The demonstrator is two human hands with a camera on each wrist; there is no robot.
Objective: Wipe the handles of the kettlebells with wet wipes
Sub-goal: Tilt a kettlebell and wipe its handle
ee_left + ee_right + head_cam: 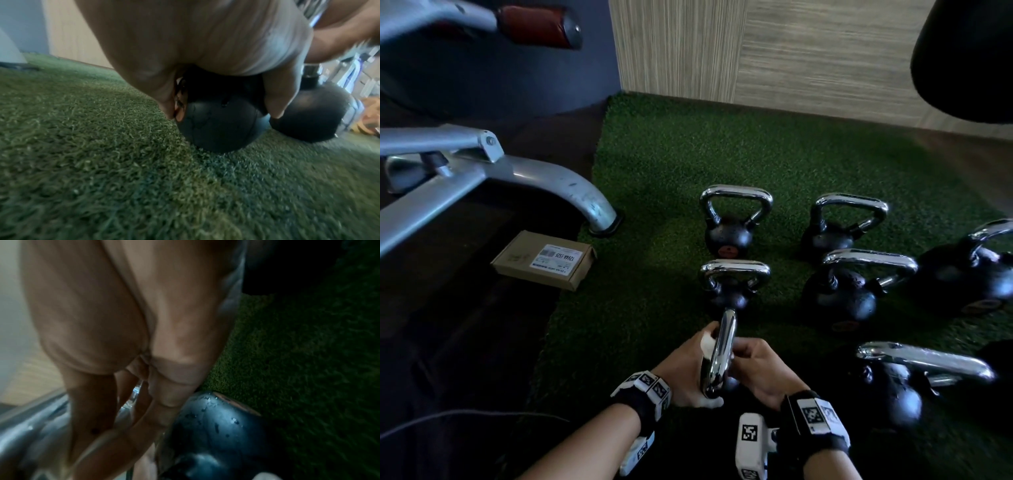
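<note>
The nearest kettlebell has a chrome handle (719,356) and a black body (218,128), and it stands on the green turf (654,171). My left hand (688,370) wraps a white wet wipe (708,341) around the left side of that handle. In the left wrist view the wet wipe (273,53) lies across my palm. From the right, my right hand (760,366) grips the same handle. The right wrist view shows its fingers (98,402) curled over the chrome bar (30,418) above the black body (216,431).
Several more kettlebells stand on the turf, one just ahead (726,287), another behind it (727,233), others to the right (842,298). A cardboard box (544,258) and a grey bench frame (534,178) sit at the left. The wall (791,51) is behind.
</note>
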